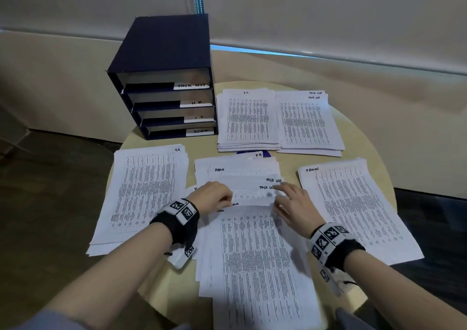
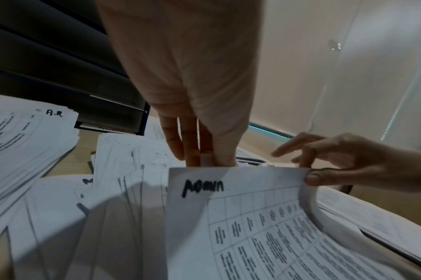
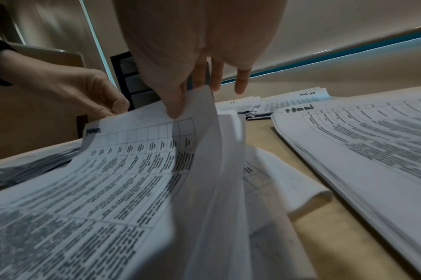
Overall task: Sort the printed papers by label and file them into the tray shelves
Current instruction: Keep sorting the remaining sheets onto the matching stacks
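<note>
On the round table, both hands lift the top edge of a printed sheet hand-labelled ADMIN off the loose middle heap. My left hand curls its fingers over the sheet's upper left edge. My right hand pinches the upper right corner, thumb on the printed side. Sorted stacks lie around: H.R left, ADMIN right, I.T. and TASK LIST behind. The dark blue tray shelves stand at the back left.
The shelf labels read TASK LIST, H.R, I.T and ADMIN from top to bottom. Sheets marked TASK LIST and ADMIN fan out behind the hands in the heap. The table's edge runs close to the stacks on both sides. A pale wall lies behind.
</note>
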